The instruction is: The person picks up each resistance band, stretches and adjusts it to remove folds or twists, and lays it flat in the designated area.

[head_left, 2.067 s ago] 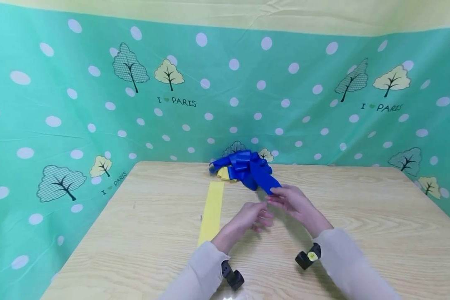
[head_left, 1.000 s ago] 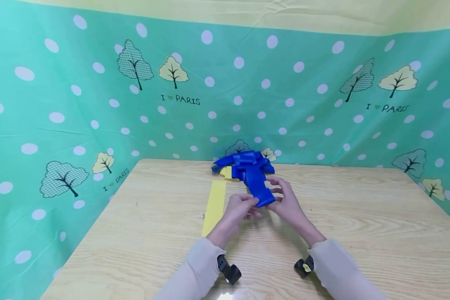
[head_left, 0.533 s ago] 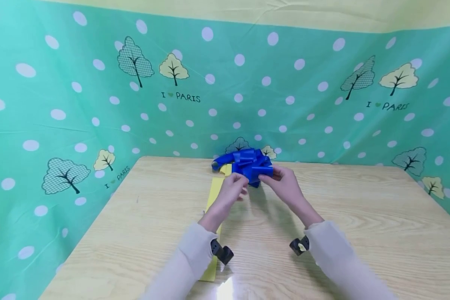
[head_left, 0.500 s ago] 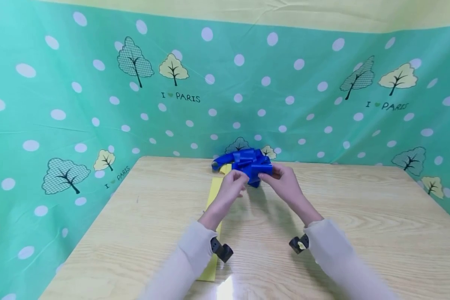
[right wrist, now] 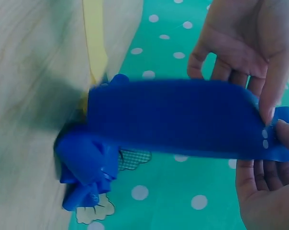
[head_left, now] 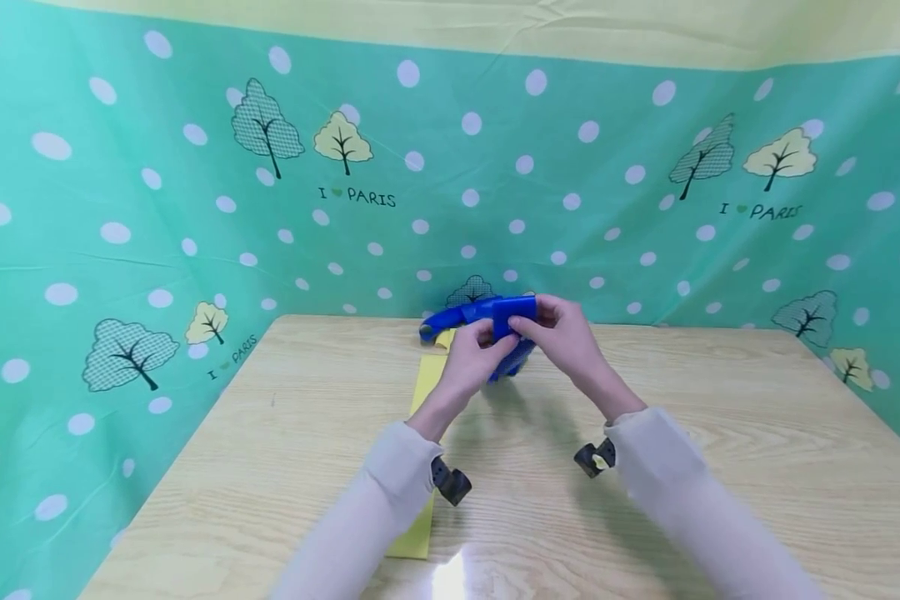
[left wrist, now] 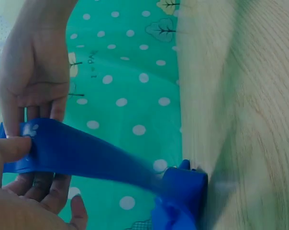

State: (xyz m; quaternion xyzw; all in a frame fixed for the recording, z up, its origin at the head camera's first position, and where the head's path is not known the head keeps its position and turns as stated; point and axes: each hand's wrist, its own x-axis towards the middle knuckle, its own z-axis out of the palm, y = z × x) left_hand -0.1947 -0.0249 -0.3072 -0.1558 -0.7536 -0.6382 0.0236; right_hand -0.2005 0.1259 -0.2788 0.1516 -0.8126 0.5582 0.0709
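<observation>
A glossy blue ribbon bow (head_left: 465,313) lies at the table's back edge, partly hidden by the hands. Its wide blue band (left wrist: 87,153) is raised off the table, with the band's end between both hands. The left hand (head_left: 468,362) pinches the band from the left, thumb on top and fingers beneath. From the right, the right hand (head_left: 570,337) pinches the same end, its thumb close to the left thumb. Small pale marks show on the band (right wrist: 183,120) near the thumbs in the right wrist view.
A flat yellow strip (head_left: 420,533) runs along the wooden table (head_left: 270,467) under the left forearm, with a yellow piece beside the bow. Behind the table hangs a green dotted cloth (head_left: 375,275) with trees.
Both hands have risen slightly toward the back with the blue band, which now stands higher between them. The left hand has moved right, onto the band, and its thumb and fingers now pinch it.
</observation>
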